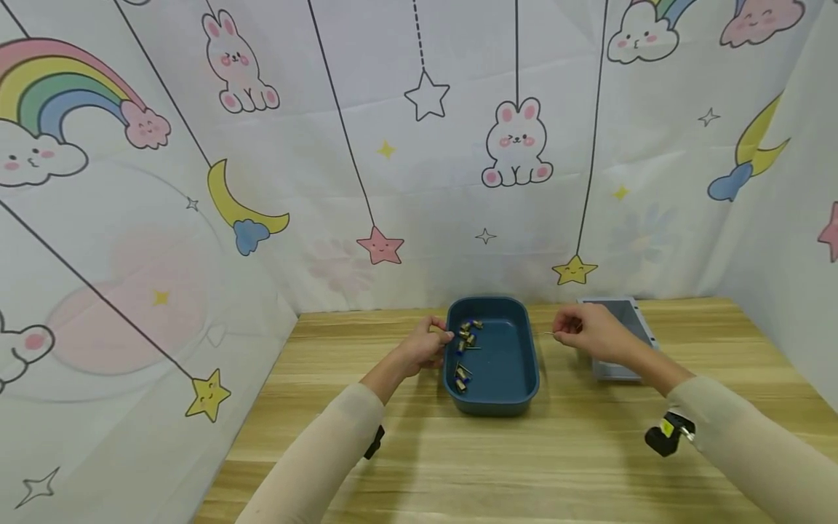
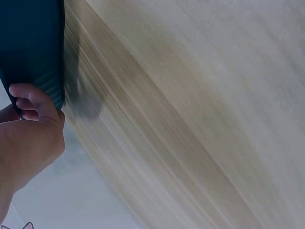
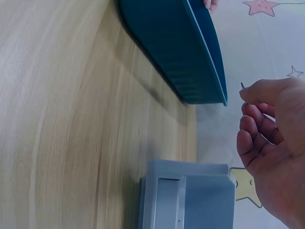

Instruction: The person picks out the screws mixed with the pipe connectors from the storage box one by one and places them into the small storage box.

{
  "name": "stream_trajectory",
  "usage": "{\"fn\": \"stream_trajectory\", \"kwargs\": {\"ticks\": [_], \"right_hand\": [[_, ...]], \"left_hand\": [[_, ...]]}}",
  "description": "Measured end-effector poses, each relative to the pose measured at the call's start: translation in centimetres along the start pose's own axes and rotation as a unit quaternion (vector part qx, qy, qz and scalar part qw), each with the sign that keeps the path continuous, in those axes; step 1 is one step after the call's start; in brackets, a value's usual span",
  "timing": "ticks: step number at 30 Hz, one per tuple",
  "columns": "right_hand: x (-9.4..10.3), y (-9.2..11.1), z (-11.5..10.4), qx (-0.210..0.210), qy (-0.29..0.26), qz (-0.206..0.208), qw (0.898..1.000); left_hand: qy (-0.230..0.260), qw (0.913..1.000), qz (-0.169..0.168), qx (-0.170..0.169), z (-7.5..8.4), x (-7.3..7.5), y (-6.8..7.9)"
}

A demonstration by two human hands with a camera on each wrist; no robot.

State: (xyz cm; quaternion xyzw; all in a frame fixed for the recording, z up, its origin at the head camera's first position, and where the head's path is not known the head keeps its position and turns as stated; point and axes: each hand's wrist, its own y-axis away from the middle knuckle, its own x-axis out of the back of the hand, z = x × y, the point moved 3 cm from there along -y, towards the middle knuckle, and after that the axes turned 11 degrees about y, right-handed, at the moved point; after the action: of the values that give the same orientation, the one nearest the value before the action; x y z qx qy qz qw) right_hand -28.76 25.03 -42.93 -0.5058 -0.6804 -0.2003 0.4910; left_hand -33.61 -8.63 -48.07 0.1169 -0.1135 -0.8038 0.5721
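Note:
A deep blue plastic bin [image 1: 504,364] with rounded corners stands on the wooden table. My left hand [image 1: 424,345] grips its left rim, the thumb over the edge and fingers outside; the left wrist view shows this hand [image 2: 35,129] at the bin's end. Several small brass-coloured fittings [image 1: 463,342] with blue parts lie along the bin's left side, with thin metal pins [image 1: 473,348] among them. To the right of the bin, raised above the table, my right hand [image 1: 589,331] pinches a thin metal pin [image 3: 242,85] between thumb and forefinger. Its far end is hidden by the fingers.
A grey plastic box [image 1: 618,372] stands right of the bin, partly behind my right hand and forearm. Behind the table hangs a white cloth [image 1: 432,189] printed with rabbits and stars. Wooden tabletop [image 1: 497,466] stretches in front of the bin.

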Motion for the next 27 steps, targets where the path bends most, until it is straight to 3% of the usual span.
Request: {"fn": "stream_trajectory", "kwargs": {"ticks": [27], "right_hand": [[2.4,0.7,3.1,-0.048,0.007,0.012,0.999]], "left_hand": [[-0.001,1.0,0.007,0.005,-0.1,0.0,-0.2]]}}
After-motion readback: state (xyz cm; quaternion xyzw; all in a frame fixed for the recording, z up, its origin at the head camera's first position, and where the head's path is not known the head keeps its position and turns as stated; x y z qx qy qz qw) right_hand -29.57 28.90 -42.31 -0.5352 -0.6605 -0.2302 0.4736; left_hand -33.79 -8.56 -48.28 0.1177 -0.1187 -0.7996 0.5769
